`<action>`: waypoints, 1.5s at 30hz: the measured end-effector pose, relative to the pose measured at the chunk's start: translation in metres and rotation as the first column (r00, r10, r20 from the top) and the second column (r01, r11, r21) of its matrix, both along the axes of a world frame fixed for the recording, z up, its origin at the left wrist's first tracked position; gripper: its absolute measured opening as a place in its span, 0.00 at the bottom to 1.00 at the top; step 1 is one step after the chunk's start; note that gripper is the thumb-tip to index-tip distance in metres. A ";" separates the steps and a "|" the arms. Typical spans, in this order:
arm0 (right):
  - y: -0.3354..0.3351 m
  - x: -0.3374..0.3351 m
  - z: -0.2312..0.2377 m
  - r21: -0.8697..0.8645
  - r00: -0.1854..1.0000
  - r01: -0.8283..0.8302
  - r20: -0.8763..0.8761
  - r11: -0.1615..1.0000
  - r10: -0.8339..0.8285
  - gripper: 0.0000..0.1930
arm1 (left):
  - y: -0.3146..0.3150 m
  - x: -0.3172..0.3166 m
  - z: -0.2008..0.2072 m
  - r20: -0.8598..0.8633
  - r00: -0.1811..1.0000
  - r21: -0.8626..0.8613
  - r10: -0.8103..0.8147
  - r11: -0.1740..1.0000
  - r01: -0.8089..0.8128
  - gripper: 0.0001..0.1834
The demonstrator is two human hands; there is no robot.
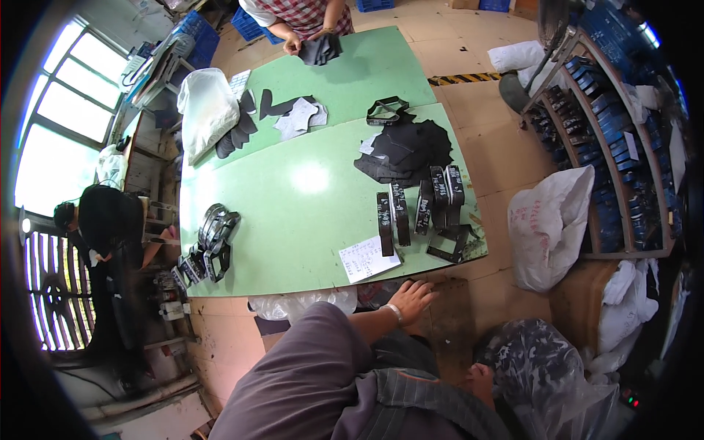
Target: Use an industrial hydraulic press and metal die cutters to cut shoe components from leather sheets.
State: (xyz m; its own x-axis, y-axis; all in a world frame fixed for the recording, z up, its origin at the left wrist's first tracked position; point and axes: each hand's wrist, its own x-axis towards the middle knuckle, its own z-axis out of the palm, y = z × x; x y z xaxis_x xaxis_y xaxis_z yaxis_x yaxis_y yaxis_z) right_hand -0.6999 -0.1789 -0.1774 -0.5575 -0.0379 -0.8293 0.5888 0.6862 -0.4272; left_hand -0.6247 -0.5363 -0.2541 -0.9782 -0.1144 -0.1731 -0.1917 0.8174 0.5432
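Paper sheet [369, 258], white with handwriting, lies at the near edge of the green bench [308, 213], one corner overhanging; it is the item nearest the left hand [411, 299]. Left hand: fingers spread, palm down, released grip, holding nothing, resting just below the bench edge on a dark surface; a band shows at the wrist. Right hand [480, 380]: low in view beside a crumpled clear plastic bag [543, 374]; contact likely, but whether the grip closes on the plastic cannot be told. Just right of the paper sheet, a row of black straps [418, 209] stands side by side, with a black frame piece [449, 246] at the bench corner. Behind these, a pile of black cut pieces [411, 150]. At the left bench edge, a stack of black ring-shaped dies [214, 238]. Farther back, a white bag [205, 110] with dark cut shapes beside it. At the far end a second person in a checked shirt holds a dark piece [320, 48] with both hands. A third person in black [110, 220] sits left of the bench. Right of the bench: white sack [546, 224] on the floor, and a shelf rack [609, 139] of blue boxes.
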 end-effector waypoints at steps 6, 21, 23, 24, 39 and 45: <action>0.092 0.106 0.019 0.396 0.848 -0.163 -0.411 0.904 0.333 0.16 | -0.054 0.074 -0.007 0.260 0.927 0.141 -0.268 0.961 0.238 0.21; 0.034 0.225 0.216 0.896 0.827 -0.267 0.025 0.354 0.561 0.24 | -0.161 0.253 -0.021 0.528 0.829 0.327 0.183 0.857 -0.398 0.14; 0.034 0.233 0.223 0.894 0.818 -0.268 0.015 0.358 0.575 0.24 | -0.167 0.278 -0.023 0.527 0.806 0.314 0.269 0.820 -0.479 0.14; 0.034 0.237 0.225 0.892 0.812 -0.270 0.009 0.362 0.583 0.24 | -0.169 0.297 -0.038 0.504 0.800 0.304 0.325 0.800 -0.517 0.14; 0.060 0.512 0.223 0.858 0.934 0.127 -0.273 0.497 0.232 0.25 | -0.309 0.490 0.003 -0.143 0.156 -0.326 0.977 0.102 -0.940 0.39; 0.046 0.658 0.221 0.804 0.907 0.406 -0.413 0.434 -0.083 0.26 | -0.380 0.513 -0.017 0.234 0.116 -0.194 0.965 0.163 -0.967 0.35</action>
